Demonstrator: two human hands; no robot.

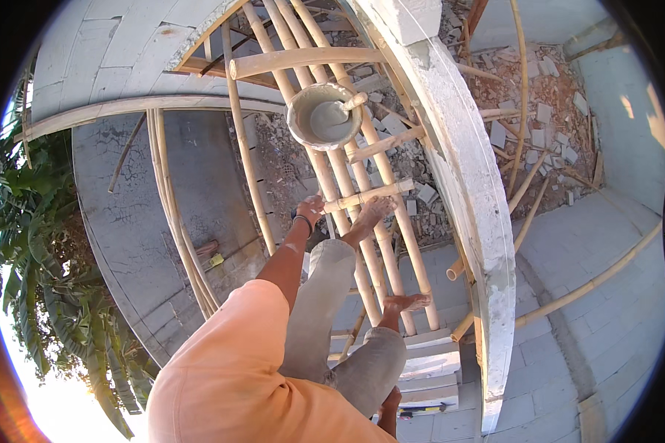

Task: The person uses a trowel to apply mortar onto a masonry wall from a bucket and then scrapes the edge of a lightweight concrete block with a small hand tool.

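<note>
My left hand (312,208) reaches forward, a dark band on its wrist, with its fingers closed at the left end of a short bamboo crosspiece (369,195). This piece lies across several long bamboo poles (380,244). My bare feet are on the poles, one beside the crosspiece and one nearer to me. Farther ahead on the poles stands a bucket (297,127) of grey mortar, a light handle sticking over its rim. Low in the picture my right hand (389,402) hangs beside my leg, mostly hidden, close to stacked pale blocks (430,363).
A narrow wall top (458,177) of pale blocks runs along the right. Beyond it, broken blocks and rubble (543,111) cover ground far below. A grey slab (199,162) and leafy plants (44,288) are at left. A tool with a yellow part (425,409) lies by the stacked blocks.
</note>
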